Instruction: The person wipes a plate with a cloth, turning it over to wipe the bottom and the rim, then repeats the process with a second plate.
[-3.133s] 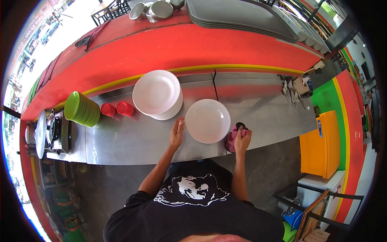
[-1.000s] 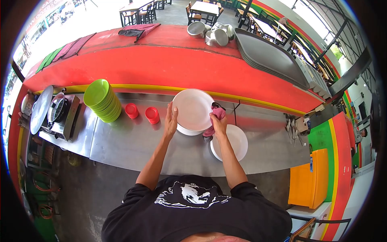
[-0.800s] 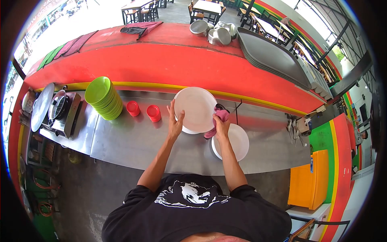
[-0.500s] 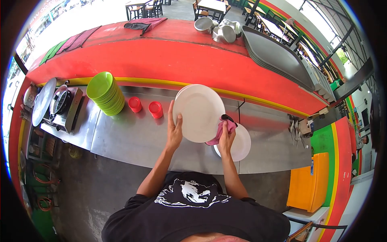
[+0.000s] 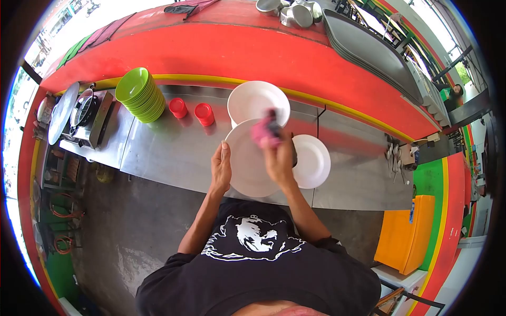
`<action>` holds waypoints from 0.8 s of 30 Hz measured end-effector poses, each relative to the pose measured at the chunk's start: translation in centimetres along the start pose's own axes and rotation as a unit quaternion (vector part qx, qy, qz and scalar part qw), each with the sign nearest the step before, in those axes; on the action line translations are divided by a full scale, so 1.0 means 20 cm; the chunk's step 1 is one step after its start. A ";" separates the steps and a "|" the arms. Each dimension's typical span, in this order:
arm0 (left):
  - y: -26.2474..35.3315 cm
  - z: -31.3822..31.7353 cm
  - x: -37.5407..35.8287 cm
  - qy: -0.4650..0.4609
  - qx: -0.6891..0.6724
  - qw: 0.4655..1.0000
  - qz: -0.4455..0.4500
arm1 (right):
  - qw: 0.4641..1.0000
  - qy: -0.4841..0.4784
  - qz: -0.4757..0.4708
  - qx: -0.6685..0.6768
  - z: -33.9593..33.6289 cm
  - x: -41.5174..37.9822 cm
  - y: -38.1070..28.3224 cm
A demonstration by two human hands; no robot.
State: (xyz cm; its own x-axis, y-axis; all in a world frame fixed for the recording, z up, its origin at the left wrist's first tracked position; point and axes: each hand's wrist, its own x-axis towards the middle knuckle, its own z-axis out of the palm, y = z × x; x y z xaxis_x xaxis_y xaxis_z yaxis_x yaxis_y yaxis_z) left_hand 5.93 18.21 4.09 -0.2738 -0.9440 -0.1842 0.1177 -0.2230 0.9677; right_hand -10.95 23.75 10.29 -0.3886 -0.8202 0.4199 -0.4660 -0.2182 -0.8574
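Note:
My left hand [image 5: 221,167] grips the left rim of a white plate [image 5: 247,168] held over the near side of the counter, thumb on its face. In my right hand [image 5: 279,160] is a pink cloth [image 5: 266,132] with a dark part, bunched over the plate's upper right and blurred by motion. Behind the held plate, a stack of white plates [image 5: 258,97] stands at the back of the counter. To the right of my right hand, another white plate [image 5: 314,162] lies flat on the steel surface.
On the steel counter [image 5: 358,158] are two red cups [image 5: 204,114], a tall stack of green bowls [image 5: 139,97], and a stove with a lidded pan [image 5: 84,113] at the left. Cutlery [image 5: 393,156] lies right. Grey trays [image 5: 369,55] and metal pots rest on the red ledge [image 5: 211,52].
The held plate has come down toward my body, showing the plate stack behind it. My right hand has brought the cloth from the plate's right edge over its upper face. The view has tilted down.

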 end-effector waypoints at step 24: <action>-0.34 0.38 -0.94 0.098 -0.070 0.992 -0.041 | 0.947 -0.206 -0.048 -0.242 -0.63 -0.87 0.14</action>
State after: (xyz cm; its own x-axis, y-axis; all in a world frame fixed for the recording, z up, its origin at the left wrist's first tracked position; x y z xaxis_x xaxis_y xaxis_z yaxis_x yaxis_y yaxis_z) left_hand 3.01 39.40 2.34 -0.0987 -0.9475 -0.3042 0.2384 -0.3193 0.9172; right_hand -15.63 44.06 4.35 -0.0298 -0.9671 0.2528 -0.8318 -0.1162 -0.5428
